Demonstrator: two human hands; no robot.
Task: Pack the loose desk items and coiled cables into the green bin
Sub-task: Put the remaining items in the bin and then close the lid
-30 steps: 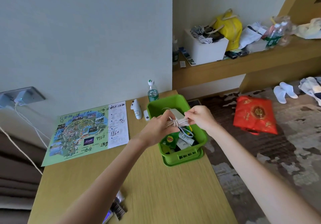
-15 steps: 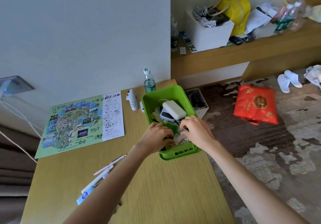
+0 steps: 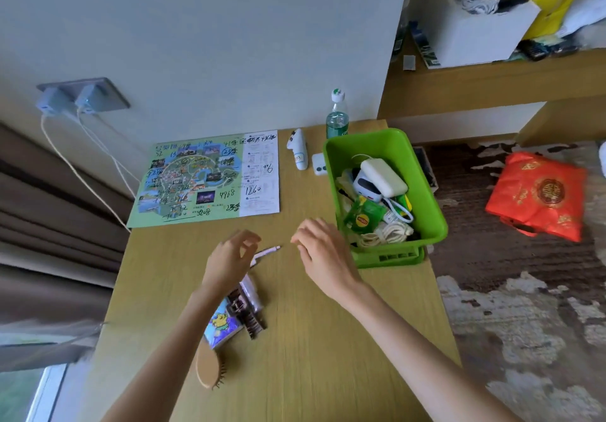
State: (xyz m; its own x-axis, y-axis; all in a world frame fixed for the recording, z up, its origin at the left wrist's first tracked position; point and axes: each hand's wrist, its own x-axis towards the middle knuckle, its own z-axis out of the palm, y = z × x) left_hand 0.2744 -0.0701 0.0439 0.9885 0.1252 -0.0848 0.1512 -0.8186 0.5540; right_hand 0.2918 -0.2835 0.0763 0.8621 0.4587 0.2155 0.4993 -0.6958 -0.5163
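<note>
The green bin stands at the desk's right edge. Inside lie a coiled white cable, a white charger, a small white device and a green tea packet. My left hand hovers empty, fingers loosely curled, just above a thin pen-like stick. My right hand hangs relaxed and empty left of the bin. Near my left forearm lie a brown hair clip, a cartoon-printed packet and a wooden hairbrush.
A park map lies flat at the back of the desk. A white thermometer-like device, a small white box and a water bottle stand behind the bin. Chargers with cables hang from a wall socket. A red bag lies on the carpet.
Both hands let go of the coiled white cable, which now lies in the bin's front end. They drew back left over the desk. The view tilted down, showing the clip, packet and brush.
</note>
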